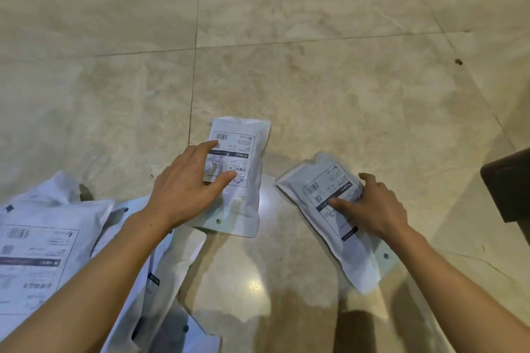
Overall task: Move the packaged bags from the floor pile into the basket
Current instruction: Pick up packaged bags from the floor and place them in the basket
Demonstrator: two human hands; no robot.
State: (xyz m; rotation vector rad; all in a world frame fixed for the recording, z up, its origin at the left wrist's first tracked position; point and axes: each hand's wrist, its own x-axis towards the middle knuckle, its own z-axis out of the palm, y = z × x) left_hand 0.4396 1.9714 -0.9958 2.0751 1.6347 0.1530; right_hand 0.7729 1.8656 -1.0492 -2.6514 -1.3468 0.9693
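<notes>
The left hand (189, 189) lies spread on a white packaged bag (239, 172) with straight fingers resting on its printed label, thumb beside the label's lower edge; that bag lies flat on the tiled floor (315, 66), near the middle of the view; the right hand (372, 209) grips a second packaged bag (329, 203) to the right, thumb across the label and fingers curled round the bag's far edge; this bag sits tilted, its upper end raised a little off the floor; the two bags lie apart, with bare tile between them; at lower left a pile of similar white bags (43, 238) overlaps under the left forearm; one large bag there shows its label upward; a dark brown object (510, 186) juts in at the right edge, and what it is cannot be told.
</notes>
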